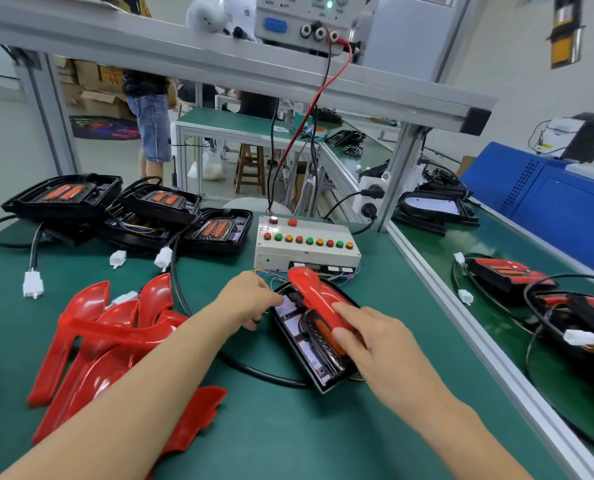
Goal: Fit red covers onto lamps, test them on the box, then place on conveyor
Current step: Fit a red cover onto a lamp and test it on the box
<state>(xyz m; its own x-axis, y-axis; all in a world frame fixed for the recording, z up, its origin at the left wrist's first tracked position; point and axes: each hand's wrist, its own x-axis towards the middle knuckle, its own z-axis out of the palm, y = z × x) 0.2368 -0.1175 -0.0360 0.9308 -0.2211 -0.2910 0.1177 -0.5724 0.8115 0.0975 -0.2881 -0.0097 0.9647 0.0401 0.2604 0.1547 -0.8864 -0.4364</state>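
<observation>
The black lamp housing (pixel 309 344) lies flat on the green bench mat (pixel 288 427) just in front of the test box (pixel 306 245), its long axis running from the near right corner up and away to the left, so its rounded far end points at the box. A red cover (pixel 318 299) sits along its right side on the same axis, the far tip lifted above the housing rim and reaching almost to the box's front edge. The right hand (pixel 371 344) holds the cover's near end, thumb laid flat along the top; the other fingers are hidden underneath. The left hand (pixel 250 299) rests at the housing's far left edge with its fingers curled in at the wires there; whether it pinches anything cannot be told. Loose red covers (pixel 94 341) lie piled to the left, uncovered lamps (pixel 129 209) beyond them, and finished lamps (pixel 510 275) on the conveyor (pixel 437 251) to the right.
</observation>
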